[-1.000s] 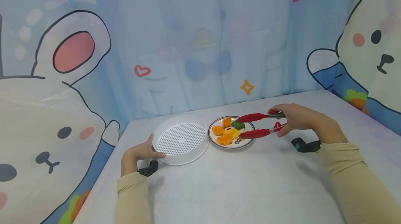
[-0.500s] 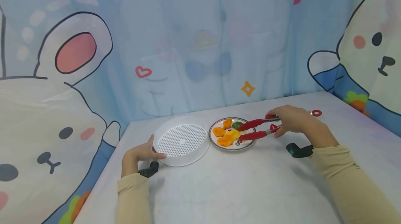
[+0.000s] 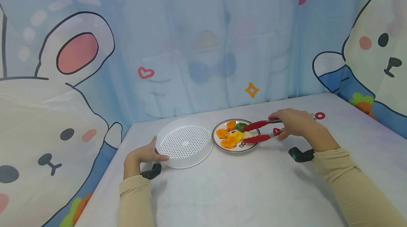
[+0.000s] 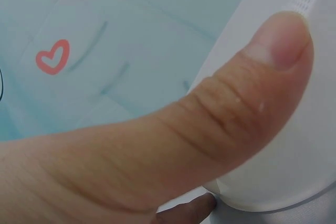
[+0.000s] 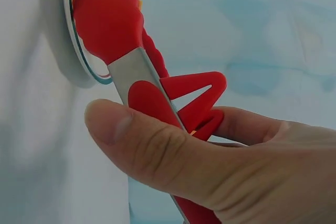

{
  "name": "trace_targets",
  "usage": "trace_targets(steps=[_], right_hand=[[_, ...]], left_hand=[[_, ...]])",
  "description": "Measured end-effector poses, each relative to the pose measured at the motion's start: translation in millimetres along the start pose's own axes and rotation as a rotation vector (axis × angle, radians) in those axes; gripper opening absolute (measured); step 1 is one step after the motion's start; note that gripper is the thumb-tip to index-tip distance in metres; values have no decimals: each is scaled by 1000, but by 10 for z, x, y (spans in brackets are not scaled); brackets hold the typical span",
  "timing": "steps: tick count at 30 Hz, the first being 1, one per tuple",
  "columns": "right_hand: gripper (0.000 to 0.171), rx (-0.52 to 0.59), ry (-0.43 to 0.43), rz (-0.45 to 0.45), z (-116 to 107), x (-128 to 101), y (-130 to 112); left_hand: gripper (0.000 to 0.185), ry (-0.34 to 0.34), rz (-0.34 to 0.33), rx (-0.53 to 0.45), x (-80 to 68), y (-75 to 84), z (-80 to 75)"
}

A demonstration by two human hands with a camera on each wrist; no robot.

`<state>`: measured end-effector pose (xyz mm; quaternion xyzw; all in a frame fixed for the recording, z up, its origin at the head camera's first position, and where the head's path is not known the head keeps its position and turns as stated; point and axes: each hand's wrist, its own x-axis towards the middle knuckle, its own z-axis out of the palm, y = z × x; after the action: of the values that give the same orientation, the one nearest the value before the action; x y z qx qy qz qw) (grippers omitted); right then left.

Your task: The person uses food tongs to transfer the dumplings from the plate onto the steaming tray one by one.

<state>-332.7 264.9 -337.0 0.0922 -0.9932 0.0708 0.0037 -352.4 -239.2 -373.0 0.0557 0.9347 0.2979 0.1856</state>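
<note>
Showing red silicone tips and bare silver metal arms on the tongs (image 3: 267,129), with a red ring at the far end. Carrying orange, yellow and dark green pieces of food (image 3: 231,134) on a white plate (image 3: 251,143) edged by a dark rim line and small red and green marks. Appearing translucent white, the round tray (image 3: 184,142), its floor dotted with a regular grid of holes. Wearing beige sleeves (image 3: 349,181) and black wrist straps. Displaying pale blue curtains (image 3: 203,43) printed with white rabbits, pink ears, a red heart, an orange star.
</note>
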Motion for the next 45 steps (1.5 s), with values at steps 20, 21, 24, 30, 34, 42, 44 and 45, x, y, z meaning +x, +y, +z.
trace_targets(steps=[20, 21, 24, 30, 34, 42, 44, 45], right_hand=[[73, 57, -24, -15, 33, 21, 89], [73, 61, -24, -14, 37, 23, 105], [72, 67, -18, -15, 48, 33, 151], [70, 77, -11, -28, 55, 46, 208], [70, 80, -24, -33, 66, 42, 225], [78, 97, -45, -14, 86, 48, 254], [78, 100, -43, -17, 90, 46, 256], [78, 100, -42, -17, 92, 47, 258]], left_hand=[[124, 15, -10, 23, -5, -43, 24], [125, 14, -9, 22, -7, -42, 24], [124, 10, -3, 17, -12, -40, 24], [123, 9, 0, 9, -7, -33, 11], [123, 8, 1, 6, 0, -29, 6], [129, 1, 5, 1, 2, -19, 1], [129, -1, 6, -10, 2, -10, -3], [129, -2, 8, -16, 5, -8, -6]])
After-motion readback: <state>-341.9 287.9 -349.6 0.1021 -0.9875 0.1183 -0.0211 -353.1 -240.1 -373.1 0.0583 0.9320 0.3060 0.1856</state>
